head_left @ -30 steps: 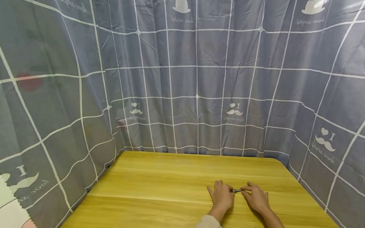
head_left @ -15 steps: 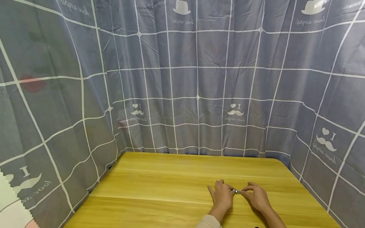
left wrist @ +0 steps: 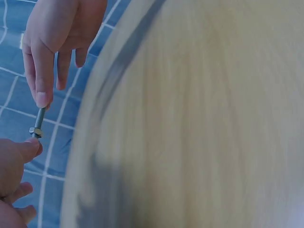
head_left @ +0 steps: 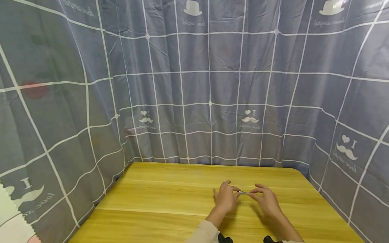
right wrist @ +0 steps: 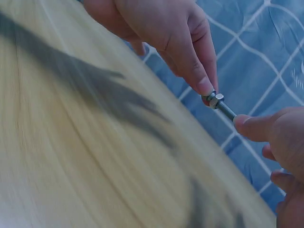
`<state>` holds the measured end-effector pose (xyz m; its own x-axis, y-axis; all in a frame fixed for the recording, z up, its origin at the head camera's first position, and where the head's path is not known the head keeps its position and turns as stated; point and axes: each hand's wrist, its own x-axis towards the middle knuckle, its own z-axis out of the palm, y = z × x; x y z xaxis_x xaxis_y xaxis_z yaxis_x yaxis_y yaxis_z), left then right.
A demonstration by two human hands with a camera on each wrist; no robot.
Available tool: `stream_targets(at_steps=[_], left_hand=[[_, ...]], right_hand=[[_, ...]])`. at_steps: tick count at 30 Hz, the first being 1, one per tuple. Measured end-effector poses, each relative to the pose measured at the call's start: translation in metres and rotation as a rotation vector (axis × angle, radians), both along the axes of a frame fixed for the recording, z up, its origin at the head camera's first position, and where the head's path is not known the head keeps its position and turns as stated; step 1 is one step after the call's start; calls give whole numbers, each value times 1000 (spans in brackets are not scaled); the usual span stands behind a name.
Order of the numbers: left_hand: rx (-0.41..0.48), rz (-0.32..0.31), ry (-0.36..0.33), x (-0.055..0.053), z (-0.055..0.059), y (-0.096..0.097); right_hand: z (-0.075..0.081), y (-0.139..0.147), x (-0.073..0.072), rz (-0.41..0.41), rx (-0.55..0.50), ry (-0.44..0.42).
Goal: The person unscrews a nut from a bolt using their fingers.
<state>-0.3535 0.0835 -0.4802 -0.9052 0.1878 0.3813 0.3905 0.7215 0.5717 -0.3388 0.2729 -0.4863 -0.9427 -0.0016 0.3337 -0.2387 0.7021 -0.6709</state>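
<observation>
A small metal bolt (right wrist: 227,110) with a hex nut (right wrist: 217,100) on it spans the gap between the two hands. My left hand (head_left: 226,198) pinches the end beside the nut between thumb and fingertip, hiding that tip. From the other side, my right hand (head_left: 266,201) pinches the threaded shank by its far end. The left wrist view shows the nut close to the left fingertips and bare thread running to the right fingers. Remaining fingers of both hands are spread loosely away from the bolt. Both hands are held above the wooden table (head_left: 158,195), casting shadows on it.
A grey checked curtain (head_left: 194,87) surrounds the table at the back and both sides. The table's far edge lies beyond the hands. Dark bands (head_left: 225,239) show near the wrists, and pale cloth (head_left: 15,216) hangs at the lower left.
Both hands have lifted and shifted slightly left and away from the body, carrying the bolt between them. Beforehand they were lower, close over the tabletop. The pinch on each end persists.
</observation>
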Motion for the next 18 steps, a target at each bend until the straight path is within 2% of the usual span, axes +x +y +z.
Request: stream_targets(at_steps=[6, 14, 18], left_hand=[[42, -85, 18, -3, 16, -31], [95, -178, 24, 2, 43, -66], [169, -225, 46, 5, 47, -83]], right_hand=[[15, -26, 0, 20, -57, 83], [35, -58, 4, 48, -150, 129], [39, -76, 7, 83, -220, 156]])
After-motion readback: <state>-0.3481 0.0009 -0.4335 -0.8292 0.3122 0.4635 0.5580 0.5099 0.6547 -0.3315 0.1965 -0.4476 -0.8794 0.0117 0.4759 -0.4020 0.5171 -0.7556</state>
